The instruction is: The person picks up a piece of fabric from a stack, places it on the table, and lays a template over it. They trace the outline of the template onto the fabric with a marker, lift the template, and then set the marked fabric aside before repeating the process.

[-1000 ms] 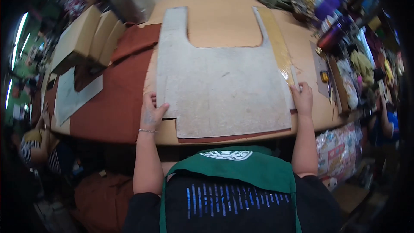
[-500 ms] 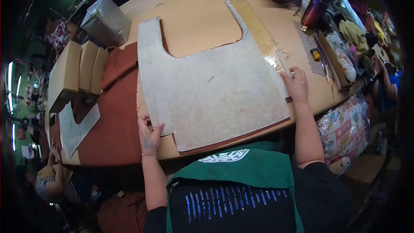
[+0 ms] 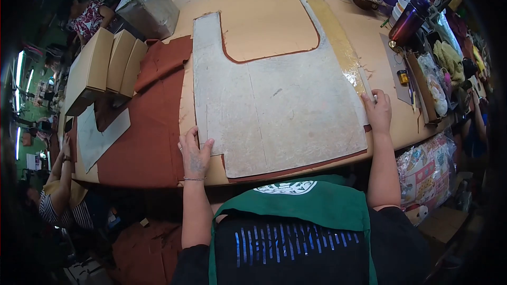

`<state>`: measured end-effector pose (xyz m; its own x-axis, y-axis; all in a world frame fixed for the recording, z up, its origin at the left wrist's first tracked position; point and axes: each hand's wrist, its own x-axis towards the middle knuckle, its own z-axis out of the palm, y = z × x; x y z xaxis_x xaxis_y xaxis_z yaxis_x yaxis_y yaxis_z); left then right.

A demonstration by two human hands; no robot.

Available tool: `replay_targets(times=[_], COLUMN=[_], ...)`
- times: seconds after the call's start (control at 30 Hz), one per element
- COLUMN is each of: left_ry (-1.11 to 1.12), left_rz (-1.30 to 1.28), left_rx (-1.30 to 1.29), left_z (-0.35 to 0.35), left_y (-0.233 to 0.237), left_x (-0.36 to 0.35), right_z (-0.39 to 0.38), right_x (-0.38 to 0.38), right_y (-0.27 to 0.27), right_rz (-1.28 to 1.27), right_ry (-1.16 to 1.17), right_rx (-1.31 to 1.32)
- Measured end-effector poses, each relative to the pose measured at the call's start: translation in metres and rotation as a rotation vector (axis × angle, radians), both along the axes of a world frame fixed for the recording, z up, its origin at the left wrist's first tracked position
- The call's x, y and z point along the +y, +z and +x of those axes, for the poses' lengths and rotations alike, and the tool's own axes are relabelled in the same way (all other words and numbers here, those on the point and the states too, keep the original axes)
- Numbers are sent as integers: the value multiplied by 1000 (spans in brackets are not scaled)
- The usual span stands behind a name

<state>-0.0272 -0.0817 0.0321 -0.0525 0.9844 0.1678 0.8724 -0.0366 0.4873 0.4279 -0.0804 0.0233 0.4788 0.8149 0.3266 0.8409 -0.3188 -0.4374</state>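
A large pale grey pattern template (image 3: pixel 296 111) with a U-shaped cutout lies flat over rust-brown fabric, whose thin rim shows around the cutout and along the bottom edge. Yellowish shiny tape (image 3: pixel 340 47) covers its right arm. My left hand (image 3: pixel 195 154) rests at the template's lower left edge, thumb and fingers apart. At the right edge, my right hand (image 3: pixel 379 112) has its fingers curled together, with something small and pale at the fingertips that I cannot make out.
More rust-brown cloth (image 3: pixel 145 126) lies at left under cardboard pieces (image 3: pixel 95 68). Behind stands a metal box (image 3: pixel 148 8). At right are a purple tumbler (image 3: pixel 409 21), a yellow tape measure (image 3: pixel 403 77) and a tray of odds and ends. Other people sit at the left.
The view has shifted, so everything appears farther right. The template has slid slightly right over the fabric, and the brown rim around the cutout looks more even. Both hands stay at its edges.
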Motion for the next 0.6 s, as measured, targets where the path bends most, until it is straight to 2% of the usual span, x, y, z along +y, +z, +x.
replay_targets(times=[0.1,0.2,0.23,0.27,0.43,0.6], left_ry=[-5,-129,-194,-191,-194,-161], left_rz=[4,51,56,-28,-167,-243], left_rx=[17,19,-125,-287,-135,-304], left_z=[1,-9,-23,-30,-22,-33], left_y=[2,1,-12,-14,18,2], left_x=[0,-1,2,3,-3,1], right_z=[-1,24,35,44,49,51], right_x=[0,2,1,1,-2,-4], right_y=[2,2,2,2,16,9], right_rz=[3,-57,-84,-106,-224,-163], right_ry=[-5,114,151,184,245,242], right_rx=[-9,263,317,376,611,741])
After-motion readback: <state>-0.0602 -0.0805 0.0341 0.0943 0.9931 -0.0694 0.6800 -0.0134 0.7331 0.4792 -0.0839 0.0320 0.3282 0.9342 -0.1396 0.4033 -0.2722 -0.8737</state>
